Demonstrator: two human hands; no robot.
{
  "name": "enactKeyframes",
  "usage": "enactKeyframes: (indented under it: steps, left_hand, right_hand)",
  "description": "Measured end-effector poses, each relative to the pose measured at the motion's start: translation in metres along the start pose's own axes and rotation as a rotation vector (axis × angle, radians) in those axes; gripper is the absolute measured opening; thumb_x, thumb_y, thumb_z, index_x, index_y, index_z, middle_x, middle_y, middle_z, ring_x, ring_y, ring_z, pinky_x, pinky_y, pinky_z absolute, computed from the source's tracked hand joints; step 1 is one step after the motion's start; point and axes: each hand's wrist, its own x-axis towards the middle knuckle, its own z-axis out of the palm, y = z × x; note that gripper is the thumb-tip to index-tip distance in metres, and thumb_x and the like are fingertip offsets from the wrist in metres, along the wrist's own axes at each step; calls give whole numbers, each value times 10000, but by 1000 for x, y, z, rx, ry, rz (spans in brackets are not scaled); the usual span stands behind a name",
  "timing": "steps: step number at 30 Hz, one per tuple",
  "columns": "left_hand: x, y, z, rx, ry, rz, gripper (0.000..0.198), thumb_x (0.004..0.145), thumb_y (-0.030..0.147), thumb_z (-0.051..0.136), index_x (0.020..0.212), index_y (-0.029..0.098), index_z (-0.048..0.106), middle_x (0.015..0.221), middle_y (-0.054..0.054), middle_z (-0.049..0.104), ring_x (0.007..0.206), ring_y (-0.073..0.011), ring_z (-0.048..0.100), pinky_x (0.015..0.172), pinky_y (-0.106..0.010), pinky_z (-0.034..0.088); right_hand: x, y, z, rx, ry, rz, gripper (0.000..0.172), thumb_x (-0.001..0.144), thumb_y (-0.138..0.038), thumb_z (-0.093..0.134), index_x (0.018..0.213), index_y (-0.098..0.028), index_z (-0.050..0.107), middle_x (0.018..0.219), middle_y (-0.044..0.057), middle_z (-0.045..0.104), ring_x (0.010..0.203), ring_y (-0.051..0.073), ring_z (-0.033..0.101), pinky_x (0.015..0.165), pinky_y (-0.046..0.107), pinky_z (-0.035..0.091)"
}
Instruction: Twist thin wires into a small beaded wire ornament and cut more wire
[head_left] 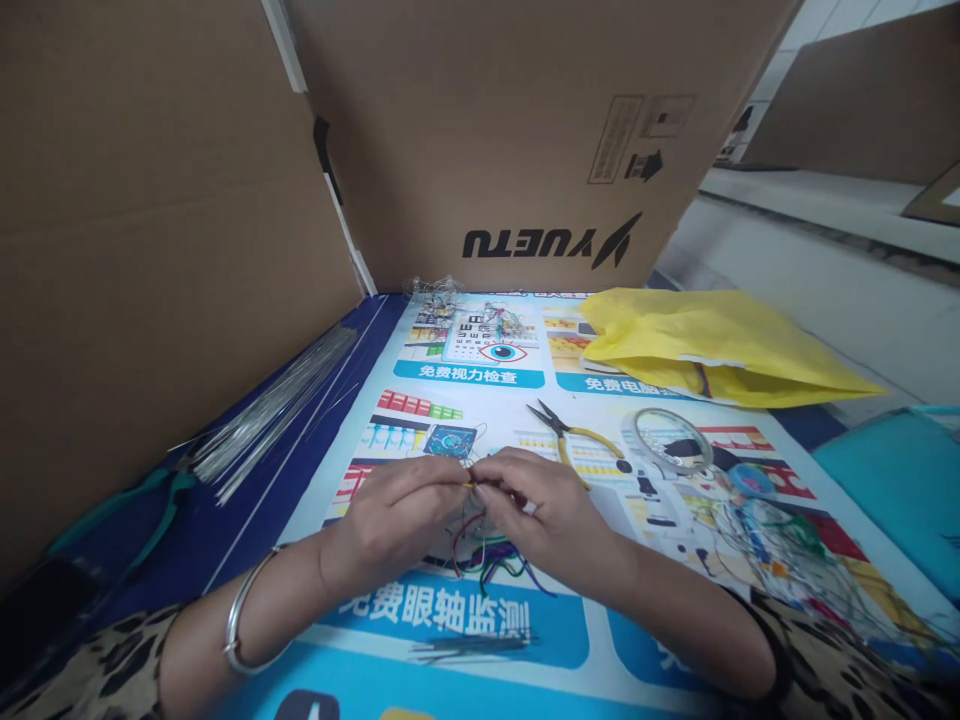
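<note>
My left hand [411, 507] and my right hand [541, 508] meet tip to tip over the printed sheet. Both are closed in a pinch on a small bundle of coloured cords, with a bit of yellow [470, 485] between the fingertips. Red, green, purple and white cord ends [501, 562] hang or lie below the hands. Thin wire loops stick up just beyond the fingers. How the strands are joined is hidden by the fingers. Just past my right hand lie yellow-handled pliers [564, 432] with their jaws apart.
Cardboard panels [480, 130] wall off the back and left. Thin metal wires [277, 410] and teal-handled pliers [161, 500] lie left. A short wire bundle [472, 646] is in front. At right are a round clear dish [673, 440], tangled strands [787, 545] and a yellow bag [712, 335].
</note>
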Motion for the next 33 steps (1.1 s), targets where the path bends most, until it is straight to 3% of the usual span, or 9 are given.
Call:
enactKeyframes:
  steps: [11, 17, 25, 28, 33]
  left_hand:
    - [10, 4, -2, -104, -4, -178, 163, 789, 42, 525, 855, 178, 587, 834, -42, 666, 780, -119, 638, 676, -218, 538]
    - [11, 5, -2, -146, -19, -180, 174, 783, 33, 535, 869, 178, 580, 855, -53, 659, 811, -127, 634, 688, -231, 539]
    - [14, 6, -3, -220, -52, -209, 161, 787, 39, 530, 852, 173, 590, 846, -52, 651, 813, -121, 625, 695, -228, 532]
    - [18, 6, -5, -362, -89, -341, 144, 775, 40, 535, 804, 168, 593, 802, -41, 655, 791, -121, 626, 685, -234, 519]
    - [23, 8, -9, -665, -215, -742, 61, 771, 182, 593, 725, 164, 558, 726, -23, 628, 678, -118, 584, 633, -256, 488]
  right_hand:
    - [0, -2, -3, -20, 59, 93, 122, 807, -124, 504, 831, -165, 616, 696, 3, 593, 615, 94, 535, 563, 212, 438]
    - [-1, -2, -1, 15, 81, 37, 210, 791, -179, 539, 988, -146, 604, 751, 30, 601, 592, 103, 548, 538, 234, 467]
    - [2, -7, -1, -47, 101, 42, 101, 781, -127, 512, 757, -157, 605, 648, 4, 573, 567, 93, 504, 519, 213, 410]
    - [4, -7, -3, -26, 136, 76, 105, 743, -104, 508, 712, -167, 586, 617, -19, 539, 537, 83, 476, 502, 204, 394]
    - [5, -6, -3, 31, 133, 130, 121, 718, -83, 510, 690, -172, 587, 607, -28, 546, 531, 79, 473, 493, 198, 385]
